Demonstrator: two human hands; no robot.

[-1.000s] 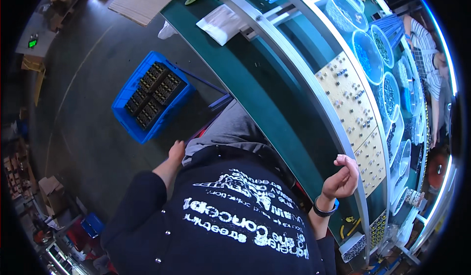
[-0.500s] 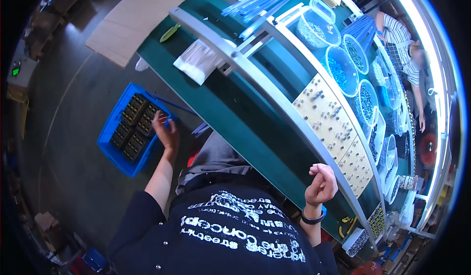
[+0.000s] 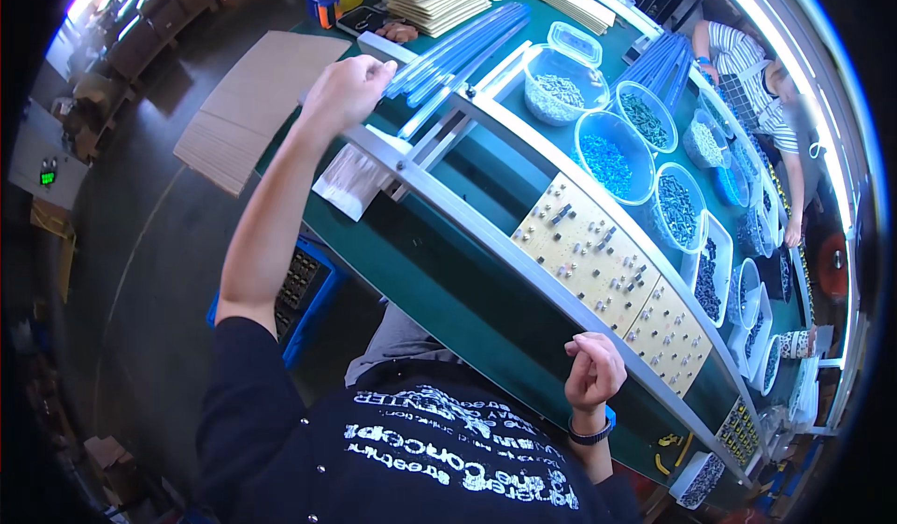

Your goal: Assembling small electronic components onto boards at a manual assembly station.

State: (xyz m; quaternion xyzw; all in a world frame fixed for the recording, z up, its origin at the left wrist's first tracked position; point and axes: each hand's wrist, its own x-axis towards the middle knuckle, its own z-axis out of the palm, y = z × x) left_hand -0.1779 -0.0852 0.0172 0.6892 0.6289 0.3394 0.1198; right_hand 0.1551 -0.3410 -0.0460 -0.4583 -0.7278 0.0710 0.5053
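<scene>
My left hand point(image 3: 348, 94) is stretched out over the aluminium frame, beside the near ends of a bundle of bluish clear plastic tubes point(image 3: 458, 52). Its fingers are bent and drawn together; whatever lies between them is hidden. Further right, my right hand point(image 3: 595, 370) hovers by the lower rail with its fingers curled in to the thumb. What it holds, if anything, is too small to make out. Behind the rail is a pale yellow board point(image 3: 607, 286) set with several small metal and dark fittings. A white packet point(image 3: 352, 183) lies below my left wrist.
A slanted aluminium rail point(image 3: 523, 262) crosses the green bench point(image 3: 374, 253). Clear tubs point(image 3: 612, 155) of small parts stand behind the board. On the floor, a blue crate point(image 3: 318, 304) of dark blocks is partly covered by my left arm. A co-worker point(image 3: 757, 85) in stripes is beyond.
My left hand has left the blue crate and moved up and away to the tubes. My view has shifted, showing more of the far bench. The right hand keeps its curled shape.
</scene>
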